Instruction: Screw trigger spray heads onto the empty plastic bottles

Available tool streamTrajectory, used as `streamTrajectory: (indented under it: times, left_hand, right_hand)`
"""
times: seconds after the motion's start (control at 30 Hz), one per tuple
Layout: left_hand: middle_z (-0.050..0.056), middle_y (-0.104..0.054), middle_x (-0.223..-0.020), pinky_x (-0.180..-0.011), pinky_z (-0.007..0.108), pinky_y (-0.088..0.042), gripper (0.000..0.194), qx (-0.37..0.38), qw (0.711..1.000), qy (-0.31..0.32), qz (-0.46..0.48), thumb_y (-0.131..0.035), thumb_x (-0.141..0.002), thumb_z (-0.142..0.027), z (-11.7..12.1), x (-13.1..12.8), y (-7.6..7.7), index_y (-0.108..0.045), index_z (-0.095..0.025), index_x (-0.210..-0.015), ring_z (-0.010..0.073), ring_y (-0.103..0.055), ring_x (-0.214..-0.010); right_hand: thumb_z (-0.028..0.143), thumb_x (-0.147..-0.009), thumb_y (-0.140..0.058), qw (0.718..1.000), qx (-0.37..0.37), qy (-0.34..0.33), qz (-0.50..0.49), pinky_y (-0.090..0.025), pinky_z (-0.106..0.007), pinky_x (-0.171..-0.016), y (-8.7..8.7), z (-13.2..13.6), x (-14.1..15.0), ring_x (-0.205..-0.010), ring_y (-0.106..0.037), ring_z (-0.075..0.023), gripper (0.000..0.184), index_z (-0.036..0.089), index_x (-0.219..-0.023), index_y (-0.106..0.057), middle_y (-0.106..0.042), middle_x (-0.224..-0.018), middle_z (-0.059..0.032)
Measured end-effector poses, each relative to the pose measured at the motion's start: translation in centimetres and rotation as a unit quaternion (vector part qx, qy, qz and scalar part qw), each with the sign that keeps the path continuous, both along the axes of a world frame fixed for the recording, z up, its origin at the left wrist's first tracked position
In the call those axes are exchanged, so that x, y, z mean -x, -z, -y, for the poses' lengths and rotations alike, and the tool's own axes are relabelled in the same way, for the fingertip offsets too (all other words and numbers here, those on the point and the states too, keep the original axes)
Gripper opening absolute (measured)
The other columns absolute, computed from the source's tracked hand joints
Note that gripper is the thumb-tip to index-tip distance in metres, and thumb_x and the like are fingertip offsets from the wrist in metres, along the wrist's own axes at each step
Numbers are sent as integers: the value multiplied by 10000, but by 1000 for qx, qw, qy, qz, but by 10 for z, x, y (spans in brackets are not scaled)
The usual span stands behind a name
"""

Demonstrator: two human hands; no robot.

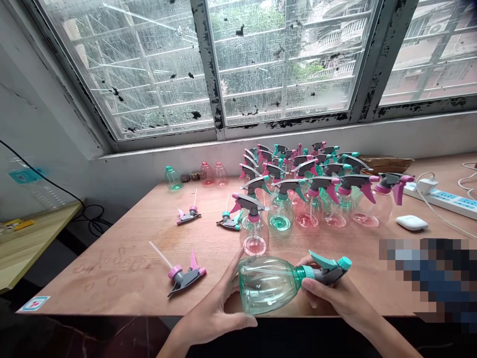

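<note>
Head view: green bottle horizontal, sprayer rightward; right hand pinching collar, left hand spread-fingered at base

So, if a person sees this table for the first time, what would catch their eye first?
Probably the crowd of pink and green spray bottles below the window. Nearer, the left hand and right hand hold a green bottle sideways.

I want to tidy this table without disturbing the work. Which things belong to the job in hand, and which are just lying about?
Part of the job:
- green spray bottle in the right hand, left hand at its base
- three loose spray heads
- grouped spray bottles
- three headless bottles

Apparently just lying about:
- white case
- power strip
</note>
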State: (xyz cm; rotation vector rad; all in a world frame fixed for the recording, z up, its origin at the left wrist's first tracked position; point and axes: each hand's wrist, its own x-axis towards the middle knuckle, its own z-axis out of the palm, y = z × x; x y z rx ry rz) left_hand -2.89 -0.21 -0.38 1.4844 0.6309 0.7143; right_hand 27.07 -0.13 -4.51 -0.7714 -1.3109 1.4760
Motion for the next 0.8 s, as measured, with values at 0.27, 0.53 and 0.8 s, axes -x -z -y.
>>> streamTrajectory:
  times: [0.27, 0.53, 0.8]
  left_hand:
    - [34, -220, -1684, -1253, 482, -231, 944, 10, 1000, 5, -8, -764, -864, -194, -1, 1, -4, -180, -395, -1577, 312, -210, -1542]
    - [37, -243, -1676, -1244, 470, -252, 1039, 14, 1000, -10, -6, -793, -838, -170, 0, 1, -2, -111, -430, -1577, 300, -261, -1526]
    - [80, -327, -1635, -1240, 513, -256, 917, 27, 1000, 9, 4, -798, -833, -224, 0, -1, -7, -257, -338, -1564, 330, -291, -1509]
  right_hand:
    - [506, -940, -784, 1000, 5, -5, 12, -390, -280, -581, 2, -1, -1, -567, -521, -168, 359, 212, -1107, -664, -582, -630, 42]
    - [498, -940, -774, 1000, -3, -4, 15, -396, -298, -583, -2, -1, 0, -571, -505, -182, 339, 211, -1087, -672, -578, -625, 36]
    - [496, -921, -781, 999, 0, 8, 32, -417, -300, -594, -4, 1, 2, -567, -502, -181, 339, 208, -1068, -679, -587, -613, 33]
